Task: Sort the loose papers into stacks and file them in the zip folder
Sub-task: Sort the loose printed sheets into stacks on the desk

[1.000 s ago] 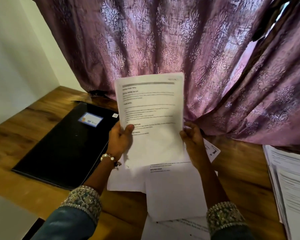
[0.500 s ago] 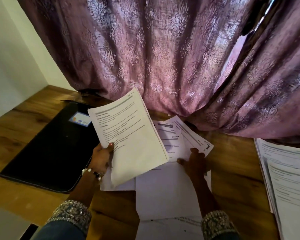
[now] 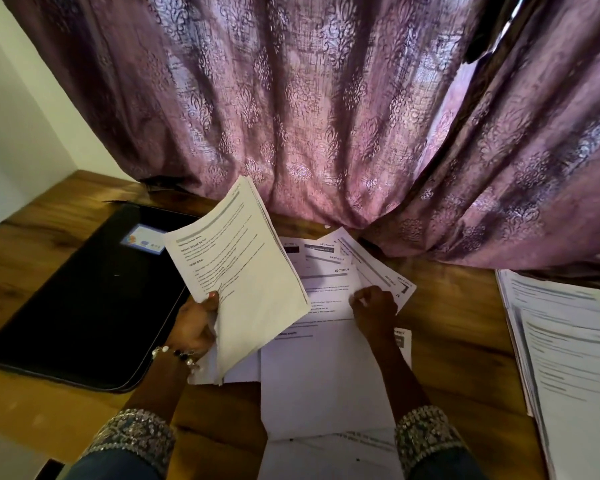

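At the far left a pale wall [image 3: 21,126] meets the wooden table [image 3: 461,344], and on that side of the table lies the black zip folder [image 3: 84,303], flat and closed as far as can be seen, with a small blue-and-white label [image 3: 142,239] near its far edge. Just right of the folder the left hand [image 3: 193,325], with a bead bracelet [image 3: 177,355] at the wrist and an embroidered cuff [image 3: 132,434] lower down, grips a sheaf of papers [image 3: 243,275] by its lower left edge, thumb on the printed front and fingers curled behind; the sheaf is lifted off the table and tilted, its top corner pointing toward the purple patterned curtain [image 3: 309,109] that hangs behind everything. Beneath and to the right of it, loose papers [image 3: 323,375] lie spread and overlapping in the middle of the table, some fanned out near the curtain hem. The right hand [image 3: 373,311] rests on these sheets, its fingers bent down onto one page; whether they pinch it or only press cannot be told. Well apart at the far right edge sits a separate stack of papers [image 3: 568,358], lying flat and roughly squared.
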